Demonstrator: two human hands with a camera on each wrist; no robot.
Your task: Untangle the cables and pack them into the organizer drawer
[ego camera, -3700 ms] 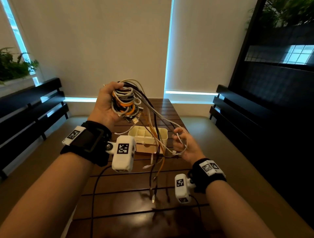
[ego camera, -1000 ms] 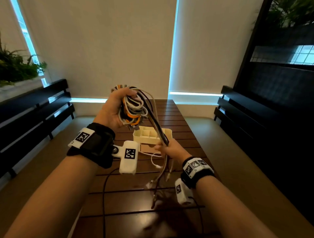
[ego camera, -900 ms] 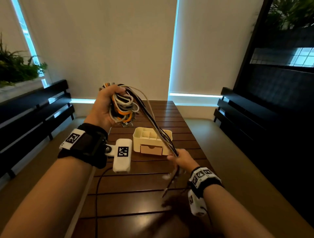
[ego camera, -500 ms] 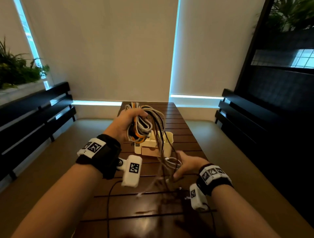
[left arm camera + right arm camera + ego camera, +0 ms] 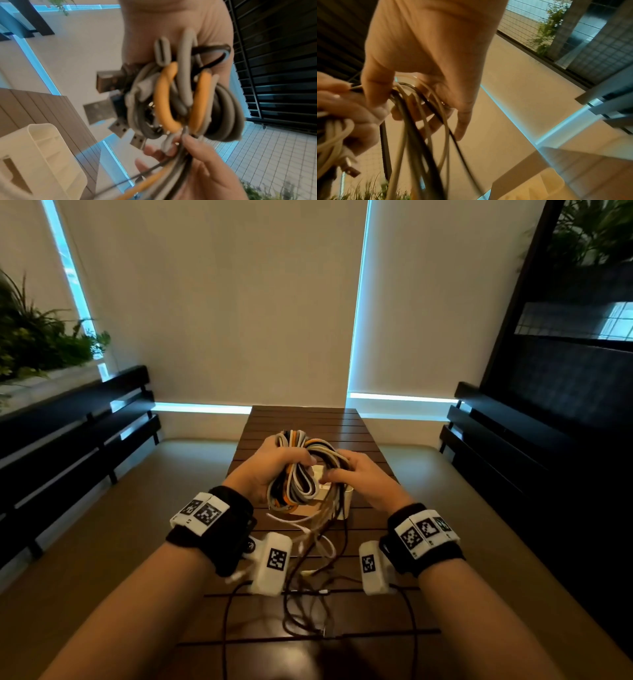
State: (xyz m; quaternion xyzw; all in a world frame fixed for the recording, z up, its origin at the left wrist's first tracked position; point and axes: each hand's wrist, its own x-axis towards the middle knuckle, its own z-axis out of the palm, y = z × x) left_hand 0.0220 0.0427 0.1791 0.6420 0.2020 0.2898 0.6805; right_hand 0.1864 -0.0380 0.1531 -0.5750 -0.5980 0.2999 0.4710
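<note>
While both forearms reach forward side by side over the dark brown slatted wooden table [image 5: 301, 419], the left hand [image 5: 270, 470] curls its fingers tightly round a thick tangled bundle of grey, white, orange and black rubbery cables [image 5: 298, 474], held above the middle of the table. Just beside it, the right hand [image 5: 359, 477] pinches several thin loose strands of the same bundle between thumb and fingers, and those strands trail down in slack loops onto the near part of the table. Directly under the hands sits the cream plastic organizer box [image 5: 44, 161] with rounded corners and small open compartments, mostly hidden by the bundle in the head view.
</note>
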